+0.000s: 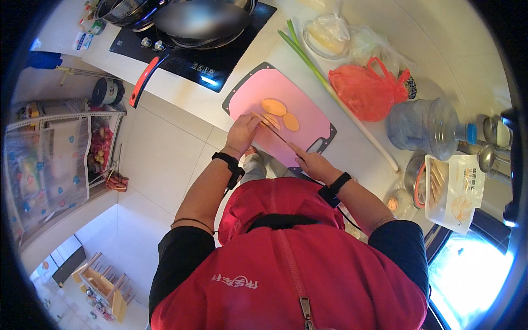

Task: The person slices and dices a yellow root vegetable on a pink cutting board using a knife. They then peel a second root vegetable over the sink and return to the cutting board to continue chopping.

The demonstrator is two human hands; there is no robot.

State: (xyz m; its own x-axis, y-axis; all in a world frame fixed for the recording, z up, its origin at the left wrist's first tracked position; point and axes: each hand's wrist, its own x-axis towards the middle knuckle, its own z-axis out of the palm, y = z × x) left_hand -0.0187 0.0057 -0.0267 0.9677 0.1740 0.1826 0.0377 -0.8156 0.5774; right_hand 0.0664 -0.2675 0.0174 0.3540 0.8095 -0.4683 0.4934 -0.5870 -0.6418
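Note:
A pink cutting board (256, 82) with dark corners lies on the counter in front of me. On it are flat oval orange vegetable slices, possibly sweet potato: a large slice (273, 106), a smaller slice (291, 122), and slices (271, 121) beside the blade. My right hand (314, 164) is closed round the handle of a kitchen knife (278, 135), whose blade slants up and left across the board. My left hand (243, 133) has its fingers bent together on the slices at the blade's far end, partly hiding what they hold.
A long green onion (352, 104) lies right of the board. Beyond it are a red plastic bag (363, 91), a bagged bowl (325, 41) and a large clear water jug (421, 126). At the far left, a pan (201, 25) with a red-black handle (144, 80) sits on a black cooktop (212, 74).

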